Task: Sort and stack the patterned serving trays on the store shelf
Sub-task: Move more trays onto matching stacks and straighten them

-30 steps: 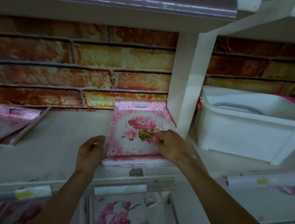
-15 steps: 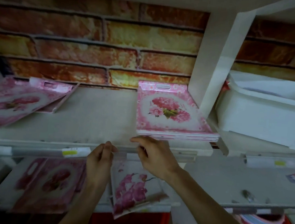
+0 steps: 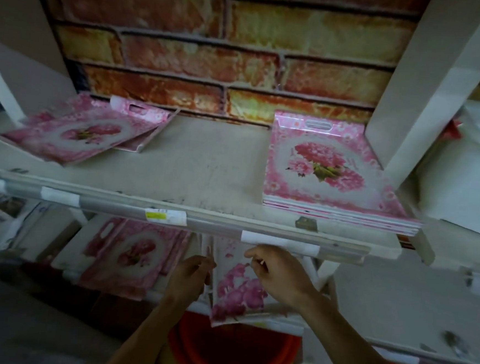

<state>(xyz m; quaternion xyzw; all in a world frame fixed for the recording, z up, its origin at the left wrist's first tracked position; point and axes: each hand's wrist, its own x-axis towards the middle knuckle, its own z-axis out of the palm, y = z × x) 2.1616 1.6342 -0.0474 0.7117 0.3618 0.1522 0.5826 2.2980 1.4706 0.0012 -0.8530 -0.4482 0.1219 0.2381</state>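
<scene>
**Spotter:** Which tray are you on?

**Me:** Lower centre of the frame, the blossom tray [image 3: 239, 291] on the lower shelf [image 3: 373, 295]. It's tipped, and its near corner pokes out past the shelf's front edge. My left hand [image 3: 192, 275] is curled round its left edge. My right hand [image 3: 279, 274] sits over the top part with the fingers bent, thumb and forefinger close together. It's too dim and smeared down there to tell whether they actually have the rim.

**Spotter:** So what worries you?

**Me:** That overhang. If the left grip is my only real hold, I reckon the tray could pivot and slide off the front into the red bucket [image 3: 231, 350] right below. The surface looks glossy, so it's probably slippery.

**Spotter:** And going up?

**Me:** The shelf rail [image 3: 229, 224] runs just above my knuckles. If I lift before drawing the tray out, its far edge could catch underneath or scrape the price label [image 3: 165, 216].

**Spotter:** What about the neighbours?

**Me:** The lower stack [image 3: 132, 255] lies just left of my left hand, so a wide swing could shove it. At centre right, the neat stack [image 3: 325, 171] sits beside the white upright [image 3: 424, 90], with its front close to the rail. Its print differs from this tray's, so landing this one there would be a mis-sort. The loose trays [image 3: 79, 133] at upper left lie askew, and one nudge could spill them.
</scene>
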